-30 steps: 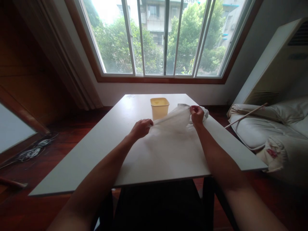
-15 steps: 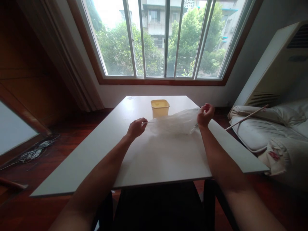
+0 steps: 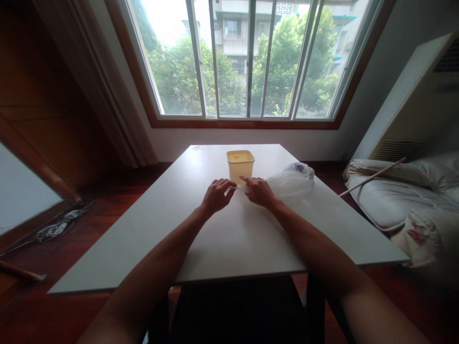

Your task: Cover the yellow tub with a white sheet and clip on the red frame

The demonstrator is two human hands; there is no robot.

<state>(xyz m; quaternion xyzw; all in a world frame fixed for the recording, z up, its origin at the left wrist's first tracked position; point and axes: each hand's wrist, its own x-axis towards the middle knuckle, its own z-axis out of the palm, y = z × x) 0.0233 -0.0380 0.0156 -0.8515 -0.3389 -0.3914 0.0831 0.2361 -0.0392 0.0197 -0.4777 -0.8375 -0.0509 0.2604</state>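
A clear, crinkled plastic bag (image 3: 292,184) stretches over the table, its bulk lying to the right and its narrow end between my hands. My left hand (image 3: 217,195) is closed in a pinch on that narrow end. Close beside it, my right hand (image 3: 261,192) has its fingers on the bag, with the index finger pointing out toward the left. Just beyond both hands stands a yellow square plastic bin (image 3: 241,167), upright; nothing can be made out inside it.
The white table (image 3: 233,239) spans the middle of the view. To its right are a pale padded seat (image 3: 380,191) with a thin stick (image 3: 373,177) across it, and an upright vented unit (image 3: 405,110). Coiled cables (image 3: 59,227) lie on the floor at left.
My right hand has come left from the bag's far right side to its narrow end beside my left hand. The bag's right part now rests on the table.
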